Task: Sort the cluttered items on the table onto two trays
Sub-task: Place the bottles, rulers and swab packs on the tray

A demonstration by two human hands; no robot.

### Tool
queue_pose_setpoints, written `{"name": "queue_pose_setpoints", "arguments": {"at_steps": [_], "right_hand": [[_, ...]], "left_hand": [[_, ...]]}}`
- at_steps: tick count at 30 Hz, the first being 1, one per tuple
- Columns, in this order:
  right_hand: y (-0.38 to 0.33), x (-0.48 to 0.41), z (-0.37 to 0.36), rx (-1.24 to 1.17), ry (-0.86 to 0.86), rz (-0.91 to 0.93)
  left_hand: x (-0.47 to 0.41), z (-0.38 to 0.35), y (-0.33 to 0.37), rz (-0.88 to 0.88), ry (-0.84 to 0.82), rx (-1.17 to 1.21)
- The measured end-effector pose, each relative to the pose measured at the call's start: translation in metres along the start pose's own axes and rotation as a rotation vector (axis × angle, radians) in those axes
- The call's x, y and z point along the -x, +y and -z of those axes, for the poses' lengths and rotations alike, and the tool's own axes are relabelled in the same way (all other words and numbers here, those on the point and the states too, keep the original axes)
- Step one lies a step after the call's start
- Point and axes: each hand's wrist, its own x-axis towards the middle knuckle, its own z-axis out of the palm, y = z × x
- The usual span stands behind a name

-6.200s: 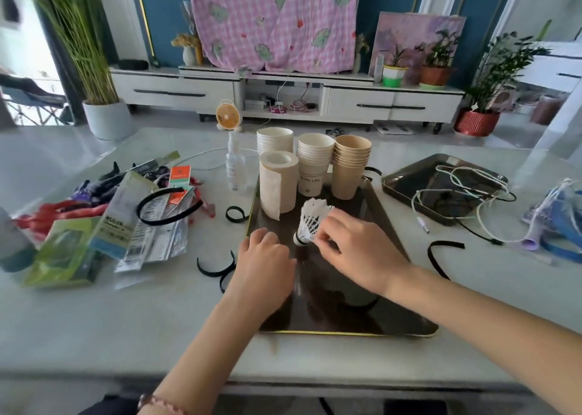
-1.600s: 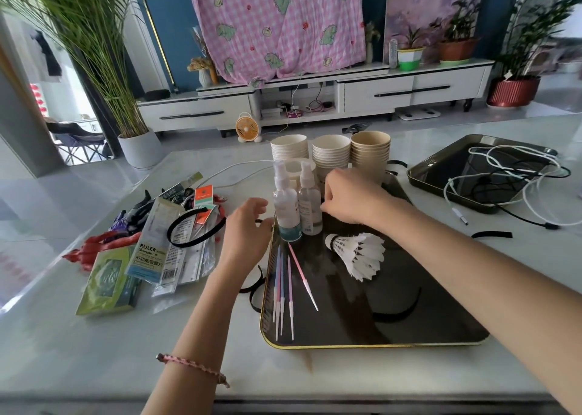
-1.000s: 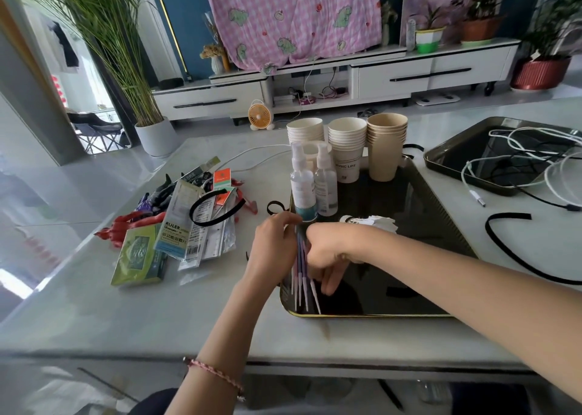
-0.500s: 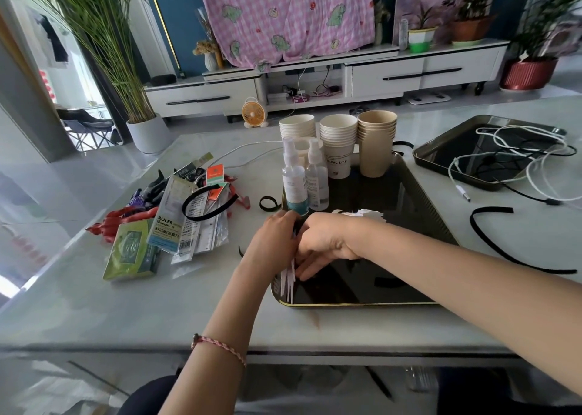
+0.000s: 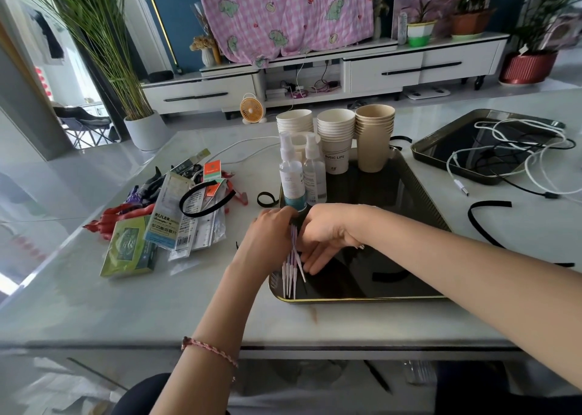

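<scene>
Bunching pink sticks (image 5: 291,268) at tray (image 5: 362,298) edge — right hand (image 5: 327,238) flat, left hand (image 5: 274,232) grip unclear — liable to roll off if nudged.

The upper ends of the pink sticks (image 5: 291,269), at the left edge of the near tray (image 5: 378,200), vanish between the left hand (image 5: 271,235) and right hand (image 5: 327,235), so the left fingers' hold can't be made out. The right forearm (image 5: 441,273) covers the tray's near right corner. At its far end a white roll (image 5: 298,140) shows only slivers behind the spray bottles (image 5: 293,178). Cables (image 5: 461,188) right of it run out of view.
</scene>
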Motion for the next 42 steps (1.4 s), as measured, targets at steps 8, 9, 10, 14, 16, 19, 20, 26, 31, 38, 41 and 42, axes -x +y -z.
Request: {"name": "queue_pose_setpoints", "arguments": {"at_steps": [8, 9, 10, 14, 16, 19, 20, 26, 31, 38, 41, 42], "right_hand": [[-0.002, -0.004, 0.002, -0.006, -0.057, 0.009], [-0.002, -0.003, 0.003, -0.006, -0.066, 0.018], [-0.002, -0.004, 0.003, -0.002, -0.070, 0.033], [-0.003, -0.005, 0.007, 0.041, -0.054, 0.106], [-0.005, 0.000, 0.014, 0.117, -0.038, 0.135], [-0.012, 0.012, 0.034, 0.281, 0.142, 0.234], [-0.015, 0.016, 0.041, 0.360, 0.243, 0.270], [-0.014, 0.023, 0.063, 0.810, 0.434, 0.053], [0.004, 0.010, 0.063, 0.596, 0.200, -0.158], [0.000, 0.009, 0.052, 0.366, 0.105, -0.096], [-0.004, 0.008, 0.043, 0.338, 0.131, -0.075], [-0.004, 0.008, 0.041, 0.325, 0.133, -0.063]], "left_hand": [[0.005, 0.009, 0.001, 0.047, -0.008, 0.129], [0.005, 0.008, 0.002, 0.053, -0.001, 0.134], [0.005, 0.008, 0.002, 0.062, 0.005, 0.138], [0.006, 0.005, 0.004, 0.064, -0.017, 0.160], [0.007, 0.005, 0.003, 0.062, -0.005, 0.170], [0.009, 0.006, 0.003, 0.048, -0.018, 0.121], [0.010, 0.006, 0.004, 0.056, -0.045, 0.081], [0.020, 0.005, 0.014, 0.071, -0.098, 0.046], [0.024, 0.007, 0.012, 0.084, -0.100, 0.101], [0.025, 0.019, 0.003, 0.152, 0.064, 0.244], [0.025, 0.024, -0.004, 0.203, 0.146, 0.246], [0.026, 0.026, -0.007, 0.217, 0.170, 0.257]]}}
